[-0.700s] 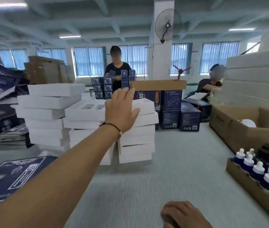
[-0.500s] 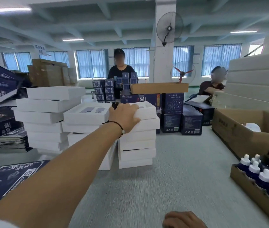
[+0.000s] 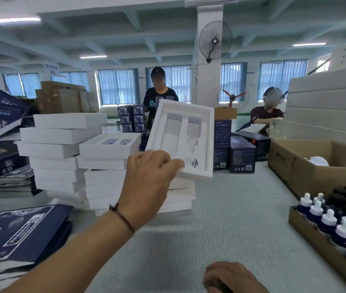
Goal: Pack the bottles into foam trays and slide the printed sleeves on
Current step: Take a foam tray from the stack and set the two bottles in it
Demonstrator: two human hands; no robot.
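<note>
- Left hand raised mid-scene, grip pinching near-left corner of a white foam tray; fingers curled over the tray edge, dark cord bracelet on the wrist.
- Tray held in the air, tilted with its open face toward the camera; two bottle-shaped recesses visible, both unfilled.
- Directly behind the hand: stacks of white trays on the bench, top tray of the nearer stack face up.
- Right hand at bottom edge, low on the bench; fingers loosely bent, nothing visibly held, partly cropped and blurred.
- Dropper bottles, dark blue with white caps, standing in rows in a cardboard tray at near right.
- Open brown carton further back on the right; white foam slabs stacked behind it.
- Flat printed sleeves, dark blue, piled at near left.
- Finished blue boxes far centre, beside the lifted tray.
- Two people working at the far side.
</note>
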